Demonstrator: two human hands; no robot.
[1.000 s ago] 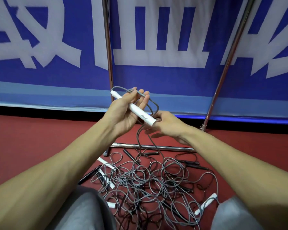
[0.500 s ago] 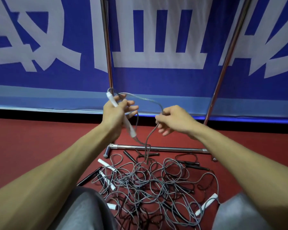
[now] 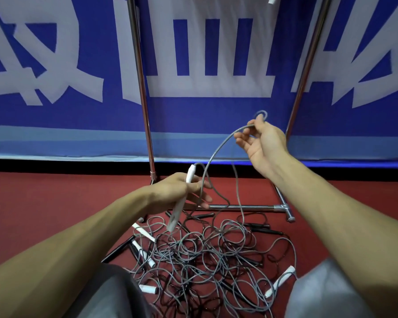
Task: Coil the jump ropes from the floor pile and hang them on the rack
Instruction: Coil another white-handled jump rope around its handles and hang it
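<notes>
A tangled pile of grey and black jump ropes [image 3: 205,258] with white and black handles lies on the red floor between my knees. My left hand [image 3: 177,191] grips a white handle [image 3: 178,207] of one grey rope, held low over the pile. My right hand [image 3: 261,141] is raised up and to the right, pinching that rope's grey cord [image 3: 218,148], which arcs between the two hands and loops down into the pile. The chrome rack [image 3: 141,92] stands just behind, with two uprights and a base bar [image 3: 246,206].
A blue banner with large white characters [image 3: 211,65] covers the wall behind the rack. A white handle end [image 3: 272,0] hangs at the top edge of the view. My grey-clad knees [image 3: 115,292] frame the pile on both sides.
My right hand has moved up and to the right, drawing the cord out. My left hand has dropped lower with the white handle. The view has shifted upward slightly.
</notes>
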